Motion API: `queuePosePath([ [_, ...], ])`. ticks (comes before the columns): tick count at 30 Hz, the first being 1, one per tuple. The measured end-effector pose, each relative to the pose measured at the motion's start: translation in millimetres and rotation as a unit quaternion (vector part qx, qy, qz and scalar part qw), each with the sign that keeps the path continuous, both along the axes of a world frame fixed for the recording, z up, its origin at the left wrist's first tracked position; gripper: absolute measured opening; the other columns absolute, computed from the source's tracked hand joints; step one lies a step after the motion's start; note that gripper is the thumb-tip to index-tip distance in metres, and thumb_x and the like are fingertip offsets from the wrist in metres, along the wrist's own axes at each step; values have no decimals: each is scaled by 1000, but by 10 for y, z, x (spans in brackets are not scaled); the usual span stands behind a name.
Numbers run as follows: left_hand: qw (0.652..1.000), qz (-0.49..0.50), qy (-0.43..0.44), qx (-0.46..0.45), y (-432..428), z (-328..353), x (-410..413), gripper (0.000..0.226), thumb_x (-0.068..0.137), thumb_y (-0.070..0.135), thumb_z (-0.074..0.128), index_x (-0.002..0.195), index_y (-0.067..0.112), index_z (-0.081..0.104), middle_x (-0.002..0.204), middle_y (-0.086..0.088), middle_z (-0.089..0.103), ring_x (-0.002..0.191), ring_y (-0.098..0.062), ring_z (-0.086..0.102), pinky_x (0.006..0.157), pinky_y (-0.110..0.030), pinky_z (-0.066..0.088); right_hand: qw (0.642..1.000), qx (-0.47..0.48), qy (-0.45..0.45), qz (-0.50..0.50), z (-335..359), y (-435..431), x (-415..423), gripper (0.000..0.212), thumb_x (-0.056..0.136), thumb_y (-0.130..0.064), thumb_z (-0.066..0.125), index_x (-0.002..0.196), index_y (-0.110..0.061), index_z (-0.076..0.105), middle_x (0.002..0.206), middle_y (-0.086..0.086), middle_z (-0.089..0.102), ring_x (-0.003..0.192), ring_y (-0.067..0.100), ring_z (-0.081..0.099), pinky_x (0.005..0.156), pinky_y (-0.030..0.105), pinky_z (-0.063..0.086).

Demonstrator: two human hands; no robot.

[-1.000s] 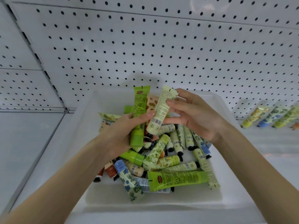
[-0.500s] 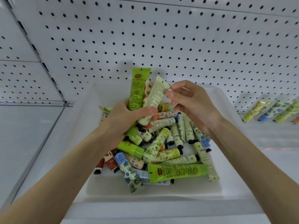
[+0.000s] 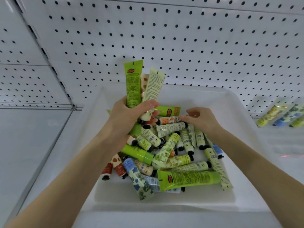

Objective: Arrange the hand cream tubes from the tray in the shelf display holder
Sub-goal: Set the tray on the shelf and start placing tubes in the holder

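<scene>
The left hand clutches a bundle of tubes standing above its fist, while just beside it the right hand pinches an orange tube lying in the tray.

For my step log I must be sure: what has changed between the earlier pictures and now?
The right hand let go of the pale tube and moved down to the pile, touching the end of a small orange tube; a grip is not clear. The left hand took the pale tube into its bunch, beside the bright green tube. The tray and pile stayed.
</scene>
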State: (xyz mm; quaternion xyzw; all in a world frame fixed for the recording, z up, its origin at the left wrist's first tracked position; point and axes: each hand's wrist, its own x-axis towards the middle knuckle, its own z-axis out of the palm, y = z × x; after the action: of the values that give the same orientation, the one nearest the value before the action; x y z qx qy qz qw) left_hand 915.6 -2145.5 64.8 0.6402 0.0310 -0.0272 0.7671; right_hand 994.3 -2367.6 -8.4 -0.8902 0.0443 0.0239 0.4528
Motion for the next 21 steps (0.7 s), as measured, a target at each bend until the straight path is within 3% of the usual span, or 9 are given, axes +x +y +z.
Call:
queuePosePath([
  [4, 1000, -7, 6, -1, 3, -6, 9, 46, 57, 34, 75, 99, 17, 66, 97, -8, 75, 91, -27, 72, 77, -38, 59, 1000, -19, 16, 7, -78, 10, 4, 60, 72, -48, 74, 120, -13, 62, 97, -1, 63, 95, 16, 60, 88, 31, 49],
  [10, 1000, -11, 14, -15, -21, 13, -2, 45, 62, 30, 72, 103, 14, 64, 96, -6, 75, 85, -21, 73, 57, -23, 56, 1000, 8, 6, -22, -107, -4, 1, 43, 71, -41, 79, 104, -16, 69, 89, -2, 64, 83, 11, 59, 76, 26, 47],
  [12, 1000, -2, 19, -19, -19, 0, 6, 45, 62, 30, 72, 103, 14, 64, 97, -7, 75, 86, -21, 73, 64, -29, 60, 1000, 20, 3, -24, -106, 2, -16, 34, 71, -40, 79, 95, -18, 71, 82, -5, 64, 78, 10, 59, 71, 26, 47],
  [14, 999, 4, 24, -28, -14, -9, 14, 46, 62, 29, 72, 103, 13, 63, 96, -7, 75, 87, -21, 73, 72, -33, 60, 999, 24, -5, -22, -106, 13, -38, 23, 72, -40, 78, 79, -20, 71, 60, -12, 61, 60, 5, 54, 58, 23, 42],
  [16, 999, 3, 26, -37, -11, -14, 24, 46, 62, 28, 72, 104, 13, 63, 96, -8, 75, 87, -22, 73, 72, -33, 60, 999, 30, -16, -27, -101, 30, -60, 28, 72, -40, 78, 69, -14, 69, 44, -13, 46, 45, 5, 40, 52, 23, 33],
  [18, 999, -3, 26, -35, -14, -20, 28, 45, 62, 28, 72, 103, 13, 63, 96, -7, 75, 87, -22, 73, 71, -33, 60, 998, 51, -35, -30, -69, 50, -68, 44, 72, -42, 77, 68, -1, 62, 50, -3, 37, 47, 11, 32, 53, 26, 29],
  [21, 999, -9, 25, -32, -17, -27, 27, 44, 62, 29, 72, 103, 13, 63, 96, -8, 75, 88, -23, 73, 67, -29, 58, 995, 69, -64, -19, 89, 84, -73, 46, 82, -35, 70, 60, -11, 39, 55, -4, 34, 43, 8, 40, 50, 27, 37],
])
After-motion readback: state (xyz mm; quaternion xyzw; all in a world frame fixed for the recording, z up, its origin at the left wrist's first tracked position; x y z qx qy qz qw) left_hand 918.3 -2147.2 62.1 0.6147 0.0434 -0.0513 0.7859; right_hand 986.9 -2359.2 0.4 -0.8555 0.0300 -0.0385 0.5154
